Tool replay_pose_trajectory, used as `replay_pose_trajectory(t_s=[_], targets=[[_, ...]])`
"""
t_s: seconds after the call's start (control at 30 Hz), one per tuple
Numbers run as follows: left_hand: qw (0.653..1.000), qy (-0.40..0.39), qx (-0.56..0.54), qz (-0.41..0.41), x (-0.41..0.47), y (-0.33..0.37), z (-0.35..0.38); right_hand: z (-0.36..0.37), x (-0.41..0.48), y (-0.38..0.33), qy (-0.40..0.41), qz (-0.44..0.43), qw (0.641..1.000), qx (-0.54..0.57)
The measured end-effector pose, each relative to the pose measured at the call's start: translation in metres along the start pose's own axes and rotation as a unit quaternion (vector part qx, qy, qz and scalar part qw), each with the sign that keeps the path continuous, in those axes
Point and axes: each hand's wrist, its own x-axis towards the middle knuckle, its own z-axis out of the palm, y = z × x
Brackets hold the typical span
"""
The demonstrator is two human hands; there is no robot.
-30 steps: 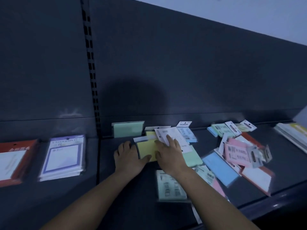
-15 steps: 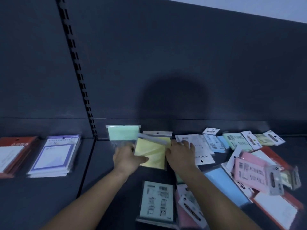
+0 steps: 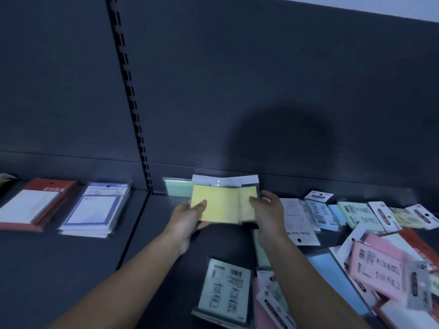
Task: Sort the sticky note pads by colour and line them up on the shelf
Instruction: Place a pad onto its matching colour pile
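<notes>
Left hand (image 3: pixel 187 217) and right hand (image 3: pixel 268 210) hold yellow sticky note pads (image 3: pixel 221 205) above the shelf (image 3: pixel 154 233), in front of a green pad (image 3: pixel 178 187).

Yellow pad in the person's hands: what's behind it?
A green pad stands upright behind it, only its left part showing; the yellow pad covers the rest.

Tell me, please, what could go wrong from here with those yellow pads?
The left hand and right hand grip the yellow pads only at their edges, so one might slip. Setting them down could knock the green pad standing behind them. The right forearm hangs over the loose pile and may scatter it.
</notes>
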Motion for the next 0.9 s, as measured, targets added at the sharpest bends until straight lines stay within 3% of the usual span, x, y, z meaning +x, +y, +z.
replay_pose_trajectory(t_s=[0.13,0.43,0.9], targets=[[0.999,0.031,-0.022,0.015,-0.003,0.005,-0.020,0.006,-0.005,-0.003,-0.084,0.067,0.994,-0.018],[0.995,0.035,-0.060,0.075,-0.037,0.042,-0.096,0.066,-0.058,-0.020,-0.124,0.058,0.990,0.017],[0.987,0.119,-0.041,0.104,-0.129,0.079,-0.336,0.286,-0.235,0.028,-0.247,0.052,0.967,-0.036]])
